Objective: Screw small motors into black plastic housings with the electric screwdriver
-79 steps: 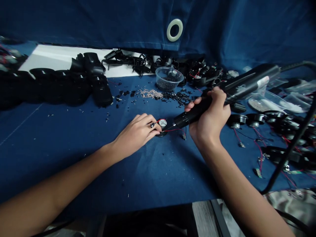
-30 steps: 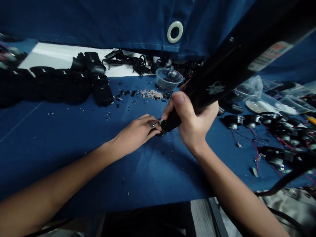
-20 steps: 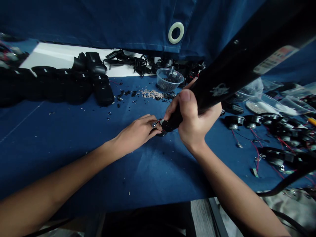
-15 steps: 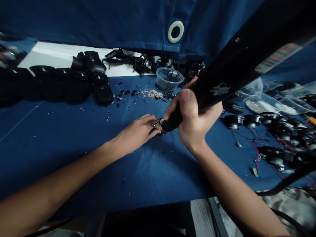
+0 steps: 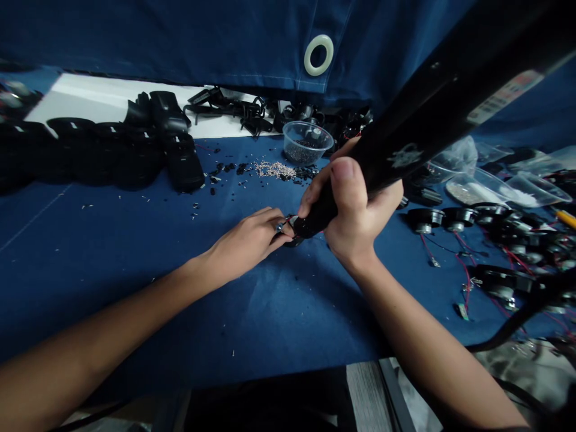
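Note:
My right hand (image 5: 360, 216) is wrapped round a long black electric screwdriver (image 5: 405, 138), thumb on top. The tool slants down to the left, with a barcode label on its upper body. Its narrow end meets a small black part (image 5: 294, 241) on the blue cloth, mostly hidden by my fingers and the tool. From the left, my left hand (image 5: 261, 237) pinches this part with bent fingers. A small metal-tipped connector with wires (image 5: 280, 227) sticks out by those fingers. The tool's very tip cannot be seen.
Loose silver screws (image 5: 274, 170) and black bits lie beyond my hands, beside a clear bowl (image 5: 307, 144) of dark screws. Black housings (image 5: 182, 165) line the left back. Wired speakers (image 5: 425, 221) and clear tubs (image 5: 477, 189) crowd the right. A black cable (image 5: 499, 333) crosses the right edge.
Both hands keep their grip, and the tool's end stays at the small black part. The screwdriver's upper body tilts very slightly; the whole view has shifted a little.

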### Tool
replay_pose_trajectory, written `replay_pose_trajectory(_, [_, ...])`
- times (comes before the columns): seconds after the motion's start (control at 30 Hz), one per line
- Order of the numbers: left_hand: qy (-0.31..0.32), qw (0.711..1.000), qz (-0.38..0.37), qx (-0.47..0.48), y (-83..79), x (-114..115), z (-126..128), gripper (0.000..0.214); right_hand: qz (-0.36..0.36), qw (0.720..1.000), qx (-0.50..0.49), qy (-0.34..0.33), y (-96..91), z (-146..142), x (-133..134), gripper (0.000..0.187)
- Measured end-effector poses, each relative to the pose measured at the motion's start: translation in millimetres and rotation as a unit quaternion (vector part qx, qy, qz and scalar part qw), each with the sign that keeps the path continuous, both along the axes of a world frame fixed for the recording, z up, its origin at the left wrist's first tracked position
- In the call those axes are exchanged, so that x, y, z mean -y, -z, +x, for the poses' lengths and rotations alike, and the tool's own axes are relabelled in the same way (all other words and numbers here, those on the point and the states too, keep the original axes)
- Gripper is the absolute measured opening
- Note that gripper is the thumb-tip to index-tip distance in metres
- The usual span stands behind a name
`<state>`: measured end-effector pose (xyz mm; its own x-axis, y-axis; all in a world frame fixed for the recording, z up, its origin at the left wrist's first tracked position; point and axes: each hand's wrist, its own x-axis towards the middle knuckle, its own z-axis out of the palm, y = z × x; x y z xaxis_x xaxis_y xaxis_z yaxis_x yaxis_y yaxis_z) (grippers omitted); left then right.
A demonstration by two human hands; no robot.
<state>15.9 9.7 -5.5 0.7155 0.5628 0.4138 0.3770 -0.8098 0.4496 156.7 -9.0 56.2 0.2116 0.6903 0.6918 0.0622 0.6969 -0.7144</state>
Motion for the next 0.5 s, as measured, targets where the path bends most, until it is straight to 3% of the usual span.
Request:
replay_pose_trajectory(0.3, [0.002,1.000,-0.013,0.003,-1.1,1,0,0.010,0.021,1.000,-0.007,-0.006,-6.7,1,-3,0.017])
replay_pose_trajectory(0.5, [0.001,1.000,0.018,-0.016,-5.3,5,-1,0.010,0.040,0.996,-0.048,0.071,-19.2,24,4,0.016])
